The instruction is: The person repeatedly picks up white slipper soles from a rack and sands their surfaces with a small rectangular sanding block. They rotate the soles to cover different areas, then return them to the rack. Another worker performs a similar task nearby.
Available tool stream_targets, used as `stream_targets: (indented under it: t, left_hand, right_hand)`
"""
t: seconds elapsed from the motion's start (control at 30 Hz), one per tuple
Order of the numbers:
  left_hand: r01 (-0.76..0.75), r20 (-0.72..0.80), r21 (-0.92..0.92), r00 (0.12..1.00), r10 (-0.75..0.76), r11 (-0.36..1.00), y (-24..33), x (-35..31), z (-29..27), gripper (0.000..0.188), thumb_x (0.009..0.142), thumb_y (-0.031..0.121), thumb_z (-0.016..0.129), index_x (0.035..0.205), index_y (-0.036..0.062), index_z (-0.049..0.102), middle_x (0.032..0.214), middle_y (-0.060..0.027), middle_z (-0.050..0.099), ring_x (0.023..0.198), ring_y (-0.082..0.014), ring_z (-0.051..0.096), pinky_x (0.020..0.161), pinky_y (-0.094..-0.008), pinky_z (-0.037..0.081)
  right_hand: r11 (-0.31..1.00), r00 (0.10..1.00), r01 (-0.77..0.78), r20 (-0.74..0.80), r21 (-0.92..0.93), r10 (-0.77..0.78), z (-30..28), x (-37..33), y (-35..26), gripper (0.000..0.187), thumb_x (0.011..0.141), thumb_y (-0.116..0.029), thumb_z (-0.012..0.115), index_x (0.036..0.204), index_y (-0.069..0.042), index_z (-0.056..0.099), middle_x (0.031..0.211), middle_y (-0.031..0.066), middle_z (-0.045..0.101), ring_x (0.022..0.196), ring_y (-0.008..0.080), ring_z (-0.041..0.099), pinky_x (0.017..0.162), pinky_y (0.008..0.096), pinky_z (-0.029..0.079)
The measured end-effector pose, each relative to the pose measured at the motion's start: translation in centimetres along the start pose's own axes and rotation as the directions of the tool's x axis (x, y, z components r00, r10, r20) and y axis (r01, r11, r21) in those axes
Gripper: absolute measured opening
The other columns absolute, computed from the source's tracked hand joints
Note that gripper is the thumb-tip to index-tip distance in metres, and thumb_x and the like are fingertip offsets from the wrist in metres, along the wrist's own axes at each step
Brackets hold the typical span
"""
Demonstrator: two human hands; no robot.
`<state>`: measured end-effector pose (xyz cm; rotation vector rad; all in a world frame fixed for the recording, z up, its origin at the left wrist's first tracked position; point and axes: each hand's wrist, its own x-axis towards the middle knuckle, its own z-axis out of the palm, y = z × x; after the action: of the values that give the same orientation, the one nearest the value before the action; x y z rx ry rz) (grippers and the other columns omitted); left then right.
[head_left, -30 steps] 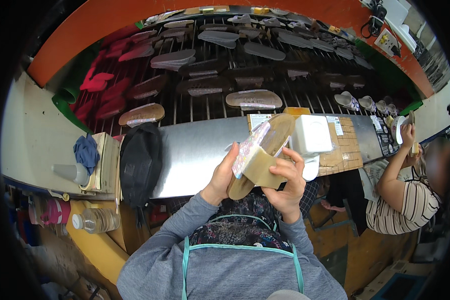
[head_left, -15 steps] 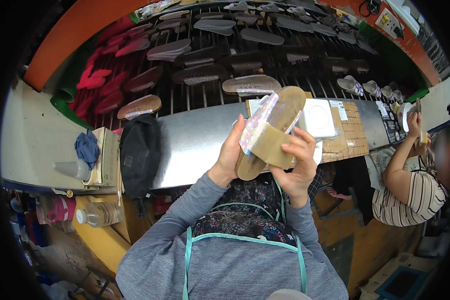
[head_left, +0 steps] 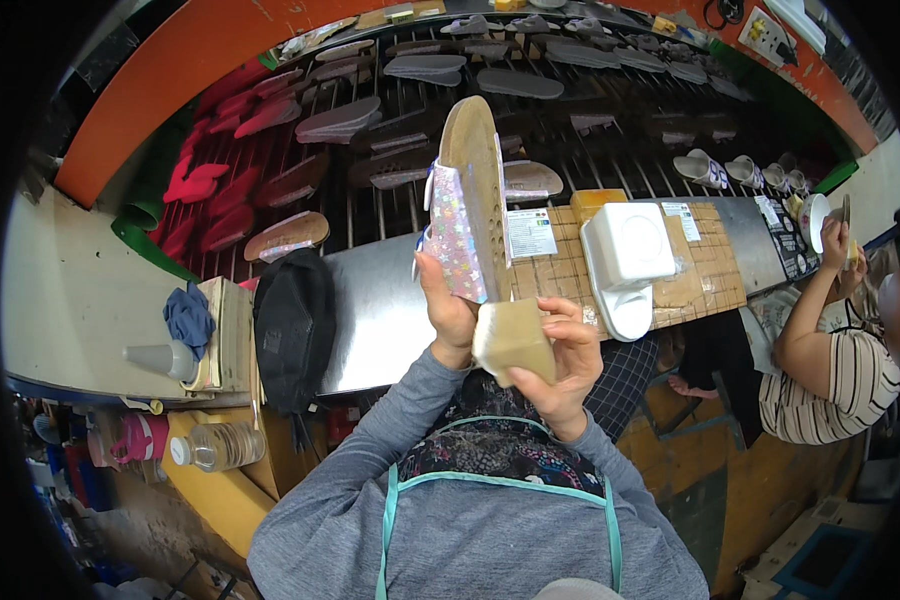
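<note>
My left hand [head_left: 447, 318] is closed around the lower part of a sandal [head_left: 455, 230], which it holds upright with the toe or heel end pointing away. The sandal has a brown sole and a shiny pink strap with a star pattern. Just below and to the right, my right hand [head_left: 566, 372] grips a tan, rubbery-looking block [head_left: 516, 338] between thumb and fingers. One end of the block looks pale and frayed. It is close to the sandal's lower end; whether they touch I cannot tell.
A white plastic container [head_left: 632, 250] stands on a cardboard sheet [head_left: 705, 262] at the right. A black bag-like item [head_left: 295, 320] drapes over the metal table's left edge. Beyond lies a barred rack holding several soles [head_left: 520, 83]. At far right, a person in a striped top [head_left: 830, 400] works.
My left hand has turned the sandal from a slant to upright, its sole side-on. My right hand has drawn the block down and toward me, off the strap.
</note>
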<state>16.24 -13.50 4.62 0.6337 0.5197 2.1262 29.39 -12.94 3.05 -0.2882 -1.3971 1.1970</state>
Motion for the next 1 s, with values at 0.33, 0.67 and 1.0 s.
stream_targets:
  t: [0.33,0.67,1.0]
  left_hand:
    - [0.139,0.026,-0.208,0.990,-0.136,0.968,1.1,0.9,-1.3,0.071,0.096,0.062,0.030,0.133,0.0042,0.046,0.122,-0.0114,0.059,0.107,-0.0228,0.059,0.094,-0.0366,0.048]
    - [0.119,0.045,-0.301,0.993,-0.111,0.946,1.9,0.8,-2.9,0.062,0.098,0.055,0.034,0.135,0.0059,0.047,0.126,-0.0117,0.058,0.111,-0.0250,0.059,0.095,-0.0378,0.048]
    - [0.176,0.001,-0.375,0.982,-0.189,0.910,2.1,1.6,-5.1,0.058,0.099,0.051,0.036,0.132,0.0057,0.050,0.124,-0.0136,0.060,0.106,-0.0270,0.061,0.092,-0.0388,0.050]
  right_hand:
    - [0.834,0.955,0.289,0.200,-0.469,-0.219,1.2,0.8,-0.2,0.047,0.050,-0.005,0.081,0.092,-0.013,0.061,0.089,0.0032,0.059,0.105,0.0295,0.056,0.089,0.0397,0.038]
    - [0.791,0.986,0.081,-0.067,-0.606,-0.152,0.2,0.9,0.7,0.045,0.054,-0.006,0.081,0.092,-0.009,0.056,0.091,0.0084,0.057,0.102,0.0304,0.054,0.088,0.0409,0.040]
    - [0.684,0.953,0.300,0.180,-0.665,-0.243,1.5,1.0,0.0,0.044,0.053,-0.010,0.081,0.094,-0.013,0.064,0.093,0.0033,0.058,0.109,0.0290,0.052,0.095,0.0436,0.034]
